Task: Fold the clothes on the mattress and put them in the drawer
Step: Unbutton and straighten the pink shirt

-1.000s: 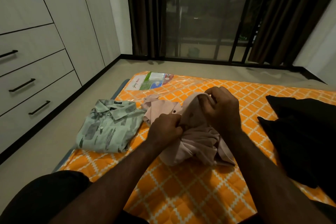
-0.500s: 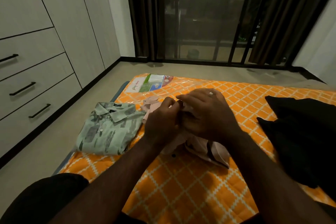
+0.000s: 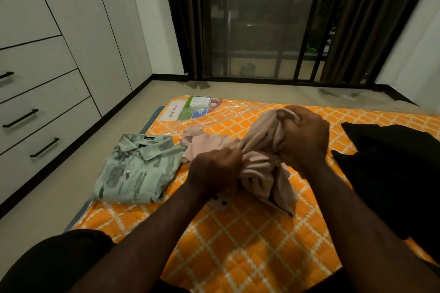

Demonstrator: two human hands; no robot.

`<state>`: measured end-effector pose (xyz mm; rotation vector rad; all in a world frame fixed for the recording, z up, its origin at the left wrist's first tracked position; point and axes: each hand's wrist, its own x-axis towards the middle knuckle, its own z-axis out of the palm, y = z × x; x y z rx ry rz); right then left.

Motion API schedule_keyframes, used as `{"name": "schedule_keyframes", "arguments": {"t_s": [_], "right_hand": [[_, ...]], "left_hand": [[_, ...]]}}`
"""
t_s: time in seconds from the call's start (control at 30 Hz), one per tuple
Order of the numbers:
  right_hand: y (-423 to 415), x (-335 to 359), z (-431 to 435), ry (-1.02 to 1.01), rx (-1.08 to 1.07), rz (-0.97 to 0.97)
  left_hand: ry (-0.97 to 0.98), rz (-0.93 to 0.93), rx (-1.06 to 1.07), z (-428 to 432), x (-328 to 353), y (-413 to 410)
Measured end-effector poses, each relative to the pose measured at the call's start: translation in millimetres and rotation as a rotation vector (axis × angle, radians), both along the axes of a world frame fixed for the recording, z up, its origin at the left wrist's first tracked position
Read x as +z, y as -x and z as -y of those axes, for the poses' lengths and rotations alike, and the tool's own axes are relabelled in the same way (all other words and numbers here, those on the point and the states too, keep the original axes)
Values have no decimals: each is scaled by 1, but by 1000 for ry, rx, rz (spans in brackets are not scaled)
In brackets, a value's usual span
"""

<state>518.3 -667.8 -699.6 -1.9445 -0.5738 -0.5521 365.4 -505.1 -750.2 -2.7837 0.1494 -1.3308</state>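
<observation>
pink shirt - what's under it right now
The orange quilted mattress shows around the pink shirt, whose lower folds rest on it while the left hand and right hand grip it bunched. The patch directly beneath is covered, so anything there is unseen.

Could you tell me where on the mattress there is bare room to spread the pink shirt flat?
The widest bare patch of mattress is the near part, below the pink shirt, between the green shirt and the black clothes. A narrower strip lies beyond it, right of the printed label. The middle band is crowded.
</observation>
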Motion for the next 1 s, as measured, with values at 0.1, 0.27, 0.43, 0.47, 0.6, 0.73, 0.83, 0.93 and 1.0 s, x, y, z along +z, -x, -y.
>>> {"name": "schedule_keyframes", "arguments": {"t_s": [0.1, 0.27, 0.43, 0.47, 0.6, 0.73, 0.83, 0.93, 1.0], "right_hand": [[-18, 1, 12, -121, -131, -52], [-28, 7, 24, -324, -123, -111], [-11, 12, 18, -199, 327, 15], [-8, 11, 16, -140, 377, 55], [0, 7, 1, 100, 609, 312], [8, 4, -9, 145, 620, 353], [10, 0, -7, 151, 512, 412], [11, -2, -3, 162, 418, 450], [11, -1, 0, 181, 356, 488]], "left_hand": [[-110, -13, -153, 4, -14, -1], [-126, -310, -290, 10, -40, -6], [347, -133, -253, 9, -2, -8], [469, -80, -234, 8, 8, -9], [665, -128, -286, -8, 27, -8], [705, -197, -320, -13, 19, -5], [764, -287, -334, -7, 14, -6], [789, -441, -316, -3, 10, -9], [730, -438, -253, -4, 9, -11]]}}
